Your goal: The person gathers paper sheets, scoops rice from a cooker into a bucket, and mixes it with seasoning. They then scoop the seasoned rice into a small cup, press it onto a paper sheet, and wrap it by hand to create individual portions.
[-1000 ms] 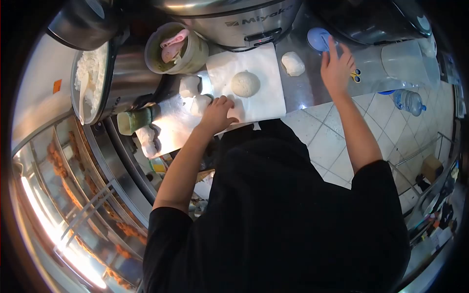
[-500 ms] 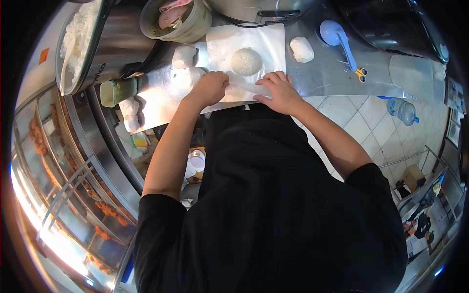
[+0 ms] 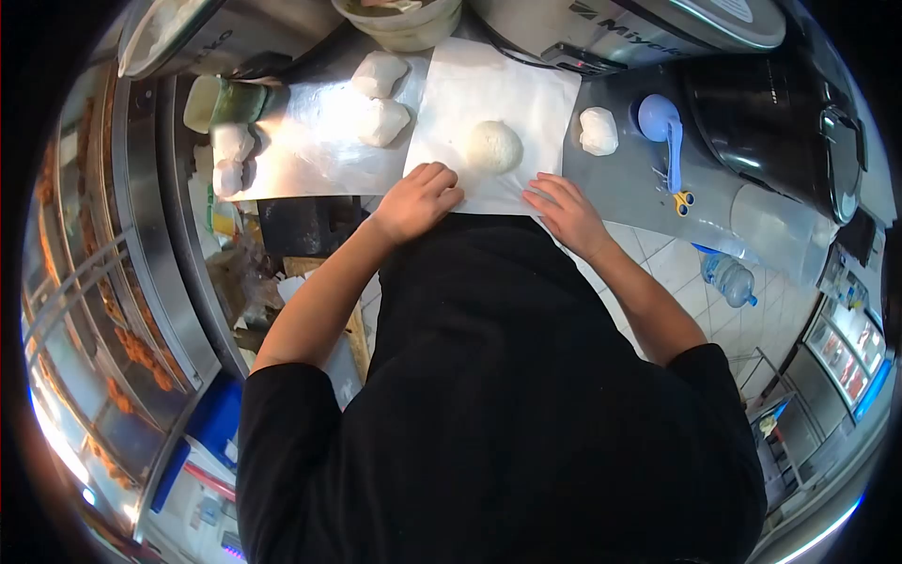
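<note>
A sheet of white paper [image 3: 451, 122] lies flat near the front of the metal counter, with a round mound of rice [image 3: 495, 148] on it. My left hand [image 3: 421, 199] has its fingers curled on the paper's near left edge, thumb mostly hidden. At the near right edge, my right hand [image 3: 567, 211] rests its fingertips on the paper, fingers slightly apart. Two white wrapped bundles [image 3: 381, 122] [image 3: 380, 73] sit left of the sheet. Another white bundle [image 3: 598, 132] is on its right.
A blue ladle [image 3: 658, 118] and yellow-handled scissors [image 3: 684, 203] lie at the right, before a black cooker [image 3: 775, 132]. Steel cookers [image 3: 611, 28] and a plastic tub [image 3: 404, 26] stand behind. At the left are a green container [image 3: 225, 101] and more bundles [image 3: 232, 143].
The paper's near edge, lifted and folded between my hands before, now lies flat. My right hand has loosened its hold. The whole view has shifted and turned.
</note>
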`<action>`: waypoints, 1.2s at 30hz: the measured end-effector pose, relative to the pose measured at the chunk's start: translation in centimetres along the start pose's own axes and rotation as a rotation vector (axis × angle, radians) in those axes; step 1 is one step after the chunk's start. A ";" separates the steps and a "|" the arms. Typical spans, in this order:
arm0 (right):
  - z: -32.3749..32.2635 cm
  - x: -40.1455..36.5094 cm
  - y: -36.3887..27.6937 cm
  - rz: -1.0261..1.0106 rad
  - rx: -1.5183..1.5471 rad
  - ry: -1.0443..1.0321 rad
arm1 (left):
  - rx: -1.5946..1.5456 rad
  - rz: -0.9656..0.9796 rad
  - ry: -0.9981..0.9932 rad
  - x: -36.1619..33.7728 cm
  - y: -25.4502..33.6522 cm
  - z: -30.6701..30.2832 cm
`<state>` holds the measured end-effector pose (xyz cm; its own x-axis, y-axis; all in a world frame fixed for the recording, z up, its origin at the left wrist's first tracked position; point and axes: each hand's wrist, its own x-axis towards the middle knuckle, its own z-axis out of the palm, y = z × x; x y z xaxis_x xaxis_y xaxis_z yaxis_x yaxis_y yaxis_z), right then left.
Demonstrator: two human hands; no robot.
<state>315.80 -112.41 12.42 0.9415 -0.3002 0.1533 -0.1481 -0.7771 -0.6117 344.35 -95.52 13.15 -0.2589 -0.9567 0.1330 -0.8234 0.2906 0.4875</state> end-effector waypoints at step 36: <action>-1.4 14.8 5.4 0.251 -0.338 -0.288 | 0.262 -0.617 -0.210 9.7 -5.6 0.0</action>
<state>328.53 -121.86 12.47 0.9025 -0.3726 -0.2158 -0.4252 -0.8505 -0.3097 346.52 -106.41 11.71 0.2242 -0.9325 -0.2830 -0.9390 -0.2844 0.1931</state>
